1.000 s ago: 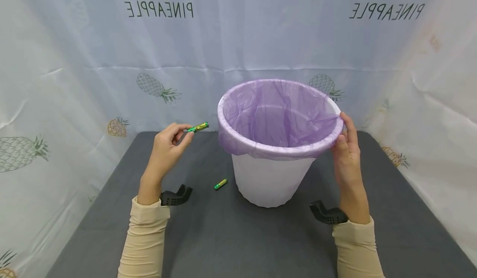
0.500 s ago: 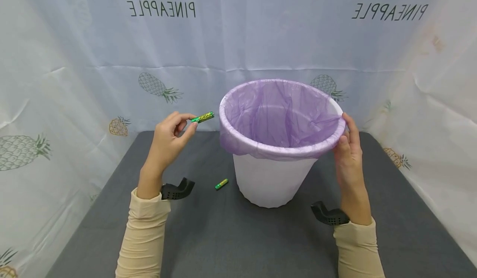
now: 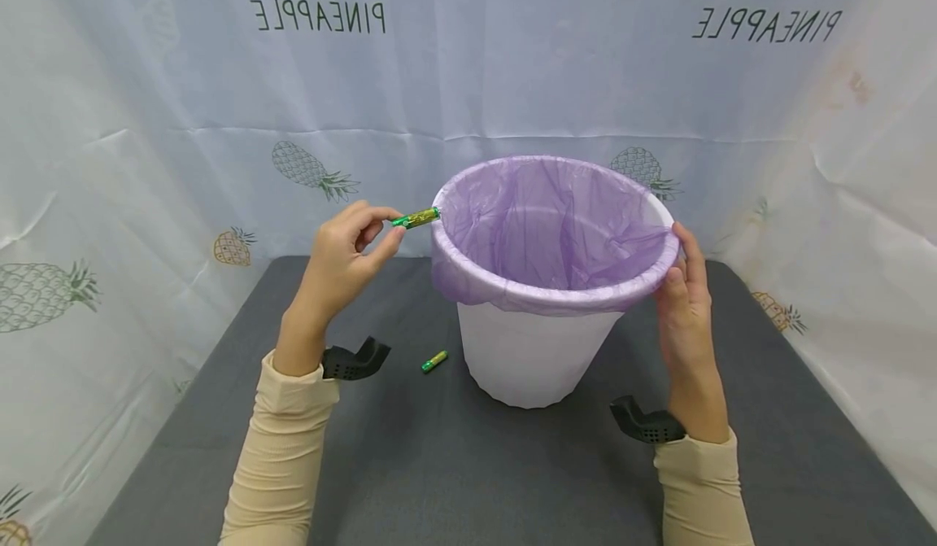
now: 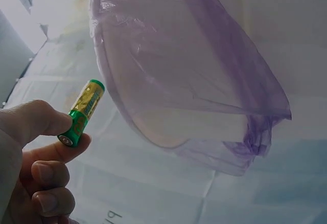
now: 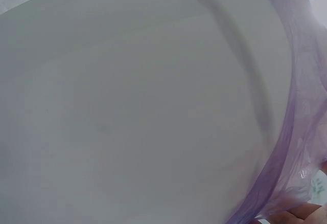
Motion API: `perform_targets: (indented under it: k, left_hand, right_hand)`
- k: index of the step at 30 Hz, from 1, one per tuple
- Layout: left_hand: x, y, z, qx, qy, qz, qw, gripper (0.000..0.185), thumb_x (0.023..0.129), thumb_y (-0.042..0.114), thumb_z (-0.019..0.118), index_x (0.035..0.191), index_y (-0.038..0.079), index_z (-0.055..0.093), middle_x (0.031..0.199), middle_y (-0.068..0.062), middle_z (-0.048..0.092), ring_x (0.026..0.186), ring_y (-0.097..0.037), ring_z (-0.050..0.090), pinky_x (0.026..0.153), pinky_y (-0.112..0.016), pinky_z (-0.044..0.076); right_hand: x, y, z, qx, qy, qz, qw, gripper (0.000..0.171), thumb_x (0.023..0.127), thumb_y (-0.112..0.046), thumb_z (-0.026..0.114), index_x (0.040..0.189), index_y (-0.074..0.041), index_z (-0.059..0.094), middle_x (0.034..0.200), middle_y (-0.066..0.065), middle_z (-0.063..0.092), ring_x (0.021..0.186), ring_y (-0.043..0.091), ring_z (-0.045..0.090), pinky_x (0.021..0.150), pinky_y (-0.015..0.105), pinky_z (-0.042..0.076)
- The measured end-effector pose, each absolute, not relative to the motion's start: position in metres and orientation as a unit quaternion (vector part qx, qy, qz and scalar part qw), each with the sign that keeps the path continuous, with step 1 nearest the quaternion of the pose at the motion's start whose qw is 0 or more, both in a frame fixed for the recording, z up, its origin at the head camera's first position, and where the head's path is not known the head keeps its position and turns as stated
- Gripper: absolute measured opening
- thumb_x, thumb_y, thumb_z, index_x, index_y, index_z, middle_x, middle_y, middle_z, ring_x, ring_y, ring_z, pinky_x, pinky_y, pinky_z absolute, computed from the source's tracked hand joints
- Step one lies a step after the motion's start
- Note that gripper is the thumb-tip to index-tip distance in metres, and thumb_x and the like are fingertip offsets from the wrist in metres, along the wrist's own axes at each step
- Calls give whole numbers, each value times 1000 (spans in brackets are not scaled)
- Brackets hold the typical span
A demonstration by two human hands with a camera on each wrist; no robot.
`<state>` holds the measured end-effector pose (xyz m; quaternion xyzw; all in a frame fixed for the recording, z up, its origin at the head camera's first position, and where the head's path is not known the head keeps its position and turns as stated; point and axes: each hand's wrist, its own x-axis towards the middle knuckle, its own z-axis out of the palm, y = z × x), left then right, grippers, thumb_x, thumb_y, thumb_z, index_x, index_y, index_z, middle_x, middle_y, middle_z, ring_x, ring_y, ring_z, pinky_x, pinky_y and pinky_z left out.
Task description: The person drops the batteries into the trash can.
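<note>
My left hand pinches a green and gold battery between thumb and index finger. The battery's far end overlaps the left rim of a white trash bin in the head view. In the left wrist view the battery tilts up, its flat end towards the camera. A thin purple bag lines the bin and folds over its rim. My right hand grips the bin's right rim through the bag, thumb outside. A second green and gold battery lies on the table left of the bin's base.
The dark grey cloth-covered table carries the bin. White curtains with pineapple prints enclose the back and both sides. Each wrist wears a black mount.
My left hand has moved up and to the right with the battery, bringing it to the bin's rim. My right hand, the bin and the second battery stay where they were.
</note>
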<state>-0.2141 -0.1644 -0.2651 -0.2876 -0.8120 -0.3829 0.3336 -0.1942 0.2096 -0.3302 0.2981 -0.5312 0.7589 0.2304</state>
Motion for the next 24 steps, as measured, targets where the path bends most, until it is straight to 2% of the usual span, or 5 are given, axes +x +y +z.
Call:
perform_targets:
  k: [15,24]
  left_hand:
    - [-218,-139,-256,-322,-828,-349,299,10,87,9,68,95,3,70,69,-2,39,65,-9,33,60,-19,27]
    - [-220,-130,-257,-326,-832,-360,268,13,91,10,63,99,2,69,71,-6,42,66,-14,37,62,-21,29]
  right_hand:
    - [-195,209,-330,295,-535,756,232,48,101,-20,49,147,-14,36,139,2,47,122,11,47,104,19,39]
    - [-195,209,-331,290,-531,762,229,48,101,-20,49,146,-14,36,139,2,45,122,10,47,102,19,40]
